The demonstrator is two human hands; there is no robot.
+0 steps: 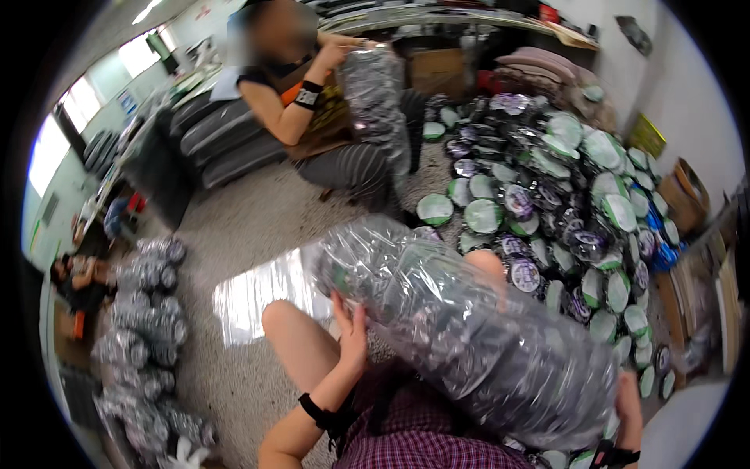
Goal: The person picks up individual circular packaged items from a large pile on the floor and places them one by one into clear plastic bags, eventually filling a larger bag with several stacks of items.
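Observation:
A long clear plastic bag (469, 320), packed with round things stacked in a roll, lies slantwise across my lap. My left hand (351, 334) holds its far left end from below, fingers against the film. At the near right end, my right hand (627, 397) grips the bag's side; its fingers are partly hidden. Under the far end, a flat stack of clear plastic bags (262, 301) lies on the floor. A large heap of round packs with green-white and dark purple faces (482, 216) spreads to the right.
Ahead, a crouching person holds another upright filled plastic bag (373, 102). Several filled bags (144, 336) line the floor at left. Grey cushions (230, 137) are stacked behind. A cardboard box (683, 191) and leaning boards (715, 305) stand at right.

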